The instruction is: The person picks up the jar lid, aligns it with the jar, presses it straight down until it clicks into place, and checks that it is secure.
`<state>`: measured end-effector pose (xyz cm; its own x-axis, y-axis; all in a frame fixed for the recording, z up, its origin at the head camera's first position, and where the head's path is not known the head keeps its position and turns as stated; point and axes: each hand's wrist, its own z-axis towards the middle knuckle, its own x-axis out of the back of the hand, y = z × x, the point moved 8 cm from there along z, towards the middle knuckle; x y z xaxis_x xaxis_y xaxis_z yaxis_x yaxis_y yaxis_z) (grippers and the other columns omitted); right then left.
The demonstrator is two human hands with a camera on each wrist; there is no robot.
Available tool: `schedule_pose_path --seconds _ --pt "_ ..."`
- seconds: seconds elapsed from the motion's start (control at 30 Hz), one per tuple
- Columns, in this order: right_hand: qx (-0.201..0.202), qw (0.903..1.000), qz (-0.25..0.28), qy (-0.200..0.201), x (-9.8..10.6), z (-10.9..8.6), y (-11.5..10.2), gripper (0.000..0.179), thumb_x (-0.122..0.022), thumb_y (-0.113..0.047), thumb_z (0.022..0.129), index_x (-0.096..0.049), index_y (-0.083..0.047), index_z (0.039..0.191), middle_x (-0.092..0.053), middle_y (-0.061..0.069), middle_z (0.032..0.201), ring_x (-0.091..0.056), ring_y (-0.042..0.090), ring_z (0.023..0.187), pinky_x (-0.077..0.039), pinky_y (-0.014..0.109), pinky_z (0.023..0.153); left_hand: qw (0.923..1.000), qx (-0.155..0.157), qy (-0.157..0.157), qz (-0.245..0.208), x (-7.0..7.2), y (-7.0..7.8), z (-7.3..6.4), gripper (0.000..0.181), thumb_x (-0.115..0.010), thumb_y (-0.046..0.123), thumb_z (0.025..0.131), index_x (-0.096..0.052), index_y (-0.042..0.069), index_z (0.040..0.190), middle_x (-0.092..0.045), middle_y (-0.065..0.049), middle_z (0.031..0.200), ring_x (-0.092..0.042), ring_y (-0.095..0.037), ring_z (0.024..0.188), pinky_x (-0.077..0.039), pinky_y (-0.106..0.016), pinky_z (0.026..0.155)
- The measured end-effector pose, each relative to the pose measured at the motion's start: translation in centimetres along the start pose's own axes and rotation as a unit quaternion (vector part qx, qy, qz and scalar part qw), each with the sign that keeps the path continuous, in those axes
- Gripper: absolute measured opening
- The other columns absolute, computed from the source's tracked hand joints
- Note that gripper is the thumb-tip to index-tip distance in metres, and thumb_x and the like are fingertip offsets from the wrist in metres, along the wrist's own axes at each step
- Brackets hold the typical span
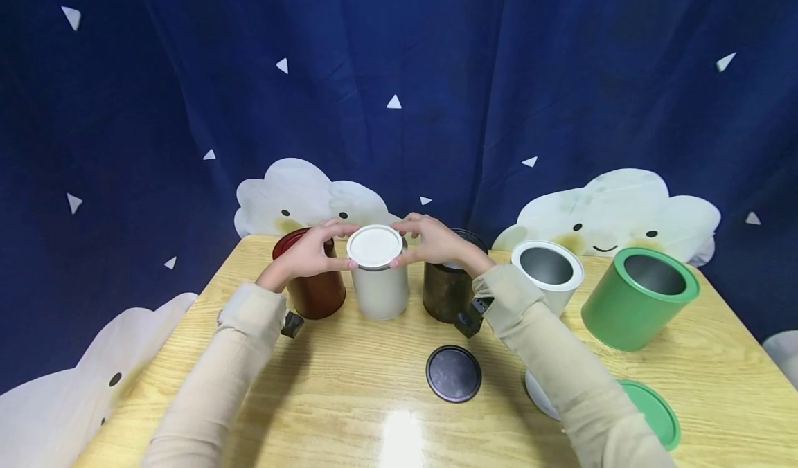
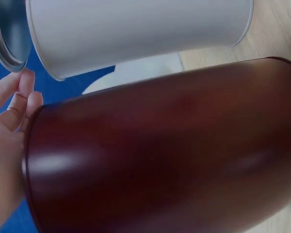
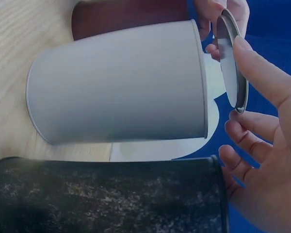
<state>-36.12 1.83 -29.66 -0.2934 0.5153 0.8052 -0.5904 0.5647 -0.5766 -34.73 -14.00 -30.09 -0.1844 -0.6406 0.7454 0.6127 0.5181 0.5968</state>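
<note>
Right grip (image 1: 430, 241) and, apparently, left grip (image 1: 314, 250) hold white lid (image 1: 375, 246) above white can (image 1: 382, 295).

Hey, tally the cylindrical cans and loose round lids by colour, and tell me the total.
Dark red cylindrical can: 1
White or off-white cylindrical cans: 2
Black cylindrical can: 1
Green cylindrical can: 1
Round white lids: 2, one partly hidden
Round black lid: 1
Round green lid: 1
Total: 9
</note>
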Motion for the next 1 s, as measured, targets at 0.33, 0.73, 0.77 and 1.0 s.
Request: schedule_pose_path --seconds 0.33,0.73,0.77,1.0 --pt "-0.025 0.9996 -0.009 -0.002 0.0 1.0 1.5 0.070 -0.080 -0.029 0.068 -0.052 -0.005 0.128 -0.053 0.011 0.112 -0.046 0.027 0.104 -0.038 0.039 0.087 0.9990 0.036 -0.012 0.025 -0.2 -1.2 1.0 0.064 -0.078 0.019 0.070 -0.052 -0.001 0.125 -0.051 -0.016 0.121 -0.039 -0.032 0.117 -0.028 -0.050 0.098" --pt "-0.052 0.9984 -0.014 -0.013 -0.4 1.4 2.3 0.072 -0.080 -0.030 0.067 -0.052 -0.006 0.129 -0.052 0.013 0.114 -0.045 0.030 0.108 -0.038 0.041 0.089 0.9976 0.043 -0.030 0.046 -0.6 -1.6 1.6 0.063 -0.079 0.022 0.070 -0.054 0.000 0.123 -0.053 -0.015 0.117 -0.041 -0.031 0.112 -0.030 -0.049 0.095" --pt "-0.056 0.9982 -0.014 -0.015 -0.4 1.4 2.3 0.072 -0.080 -0.030 0.067 -0.052 -0.006 0.129 -0.052 0.013 0.114 -0.045 0.030 0.108 -0.038 0.041 0.089 0.9974 0.043 -0.031 0.049 -0.6 -1.6 1.6 0.062 -0.078 0.023 0.070 -0.054 0.000 0.123 -0.054 -0.015 0.116 -0.041 -0.032 0.111 -0.031 -0.049 0.094" --pt "-0.058 0.9977 -0.024 -0.026 -0.6 1.7 2.7 0.072 -0.079 -0.030 0.068 -0.051 -0.004 0.129 -0.051 0.016 0.117 -0.043 0.029 0.108 -0.037 0.040 0.090 0.9968 0.048 -0.034 0.055 -0.7 -1.8 1.9 0.061 -0.078 0.023 0.070 -0.055 0.002 0.122 -0.054 -0.014 0.113 -0.042 -0.034 0.109 -0.033 -0.048 0.092"
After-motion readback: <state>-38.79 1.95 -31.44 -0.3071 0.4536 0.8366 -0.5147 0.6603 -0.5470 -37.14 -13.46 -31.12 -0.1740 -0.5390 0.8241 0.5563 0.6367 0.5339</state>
